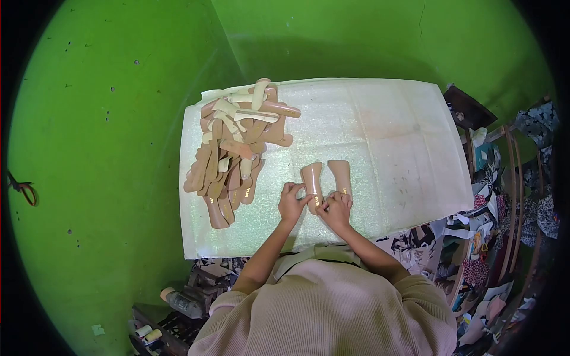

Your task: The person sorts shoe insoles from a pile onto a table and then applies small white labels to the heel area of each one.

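A tan insole [312, 178] with gold lettering at its heel lies on the white-covered table in front of me. My left hand [291, 203] grips its left edge near the heel, thumb and fingers drawn together. On the opposite side, my right hand [336, 211] has its fingertips pressed at the heel, close to the lettering. Just to the right lies a second insole [339, 174], its lettered heel partly covered by my right hand. At the left of the table, a loose pile of insoles [205, 160] has pale cream undersides showing on some pieces.
White sheeting covers the table [404, 142], which stands by green walls [119, 148]. Scissors [27, 193] hang on the left wall. A rack [510, 196] with fabric scraps stands at the right. Below left are a plastic bottle [183, 302] and thread spools [148, 333].
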Motion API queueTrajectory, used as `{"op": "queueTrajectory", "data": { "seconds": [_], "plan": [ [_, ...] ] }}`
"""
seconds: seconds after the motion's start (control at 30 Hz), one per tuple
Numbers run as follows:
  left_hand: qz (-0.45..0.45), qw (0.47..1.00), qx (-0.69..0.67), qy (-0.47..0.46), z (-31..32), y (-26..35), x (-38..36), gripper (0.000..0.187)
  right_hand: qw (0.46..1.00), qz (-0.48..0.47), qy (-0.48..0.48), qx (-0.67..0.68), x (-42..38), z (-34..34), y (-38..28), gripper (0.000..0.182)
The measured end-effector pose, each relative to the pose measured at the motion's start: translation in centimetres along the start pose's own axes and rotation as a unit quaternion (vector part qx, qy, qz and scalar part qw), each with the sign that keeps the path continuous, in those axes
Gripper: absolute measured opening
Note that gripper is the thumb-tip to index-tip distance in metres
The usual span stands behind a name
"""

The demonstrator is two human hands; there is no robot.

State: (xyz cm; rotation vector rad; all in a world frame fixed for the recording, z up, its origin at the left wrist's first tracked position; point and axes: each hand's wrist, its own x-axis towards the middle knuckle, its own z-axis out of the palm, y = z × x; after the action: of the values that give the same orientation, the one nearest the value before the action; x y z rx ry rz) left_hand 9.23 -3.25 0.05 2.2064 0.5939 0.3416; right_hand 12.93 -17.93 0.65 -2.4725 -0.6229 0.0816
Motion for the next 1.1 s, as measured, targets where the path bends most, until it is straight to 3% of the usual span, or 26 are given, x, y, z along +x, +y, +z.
{"op": "queueTrajectory", "data": {
  "seconds": [0.13, 0.23, 0.33, 0.67, 0.87, 1.1],
  "plan": [
    [0.006, 1.000, 0.005, 0.000, 0.0, -0.2, 0.1, 0.040, 1.000, -0.005, -0.007, -0.022, 0.4, -0.6, -0.2, 0.022],
    [0.013, 1.000, 0.003, 0.004, 0.2, -0.4, 0.2, 0.049, 0.999, 0.012, 0.018, -0.036, 0.6, -1.0, -0.8, 0.034],
    [0.007, 1.000, -0.010, 0.021, 0.1, 0.0, 0.2, 0.055, 0.998, -0.033, 0.037, -0.048, 0.3, -1.3, -1.1, 0.046],
    [0.080, 0.992, 0.090, -0.043, -0.9, -0.2, 0.5, 0.048, 0.995, -0.059, -0.006, -0.078, 0.3, -1.2, -1.0, 0.042],
    [0.081, 0.995, 0.018, 0.052, -2.3, -0.1, -0.1, 0.038, 0.996, -0.088, 0.016, -0.026, 1.1, -0.8, -2.5, 0.044],
    [0.013, 0.983, 0.056, 0.172, -5.8, -2.7, -0.9, 0.037, 0.986, -0.164, -0.011, 0.023, 3.7, 1.5, -6.0, 0.041]
  ]
}}
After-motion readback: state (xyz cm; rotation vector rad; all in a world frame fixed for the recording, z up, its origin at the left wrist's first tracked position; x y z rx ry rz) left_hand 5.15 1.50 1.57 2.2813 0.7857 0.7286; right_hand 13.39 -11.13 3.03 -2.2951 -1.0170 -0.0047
